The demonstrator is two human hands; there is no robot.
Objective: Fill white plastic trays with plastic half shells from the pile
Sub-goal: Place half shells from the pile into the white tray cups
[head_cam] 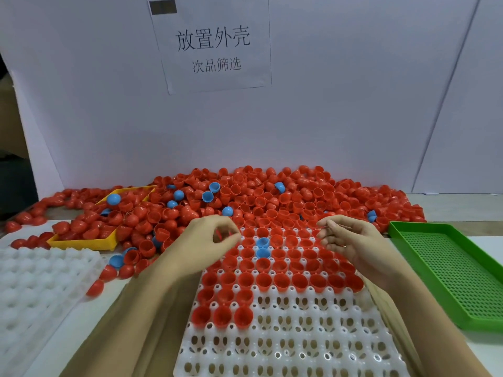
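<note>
A white tray [294, 346] with many little cups is lying closest to the person, right in the middle. Its near rows are sitting bare. Three red shells are sitting in each of the next two rows, on the left side. Farther back, the rows are filling up with red half shells [283, 280], open side up. Two blue shells [263, 247] are sitting among them, one just behind the other.

Both hands are hovering over the far part of this tray. The left hand [211, 239] is curling its fingers, and something red is peeking out between the thumb and fingers. It looks like a shell, but the blur is making it hard to be sure. The right hand [345, 240] is turning palm up with its fingers loosely bent. It is holding nothing that I can see.

A second white tray [35, 284] is lying on the left. A green tray [451, 270] with tiny holes is lying on the right.

Behind the trays, a big pile of shells [272, 197] is spreading across the table. Most are red and a few are blue. A yellow tray [81, 243] is sitting half buried in the left side of the pile.

A paper sign [212, 47] is hanging on the white wall at the back.
</note>
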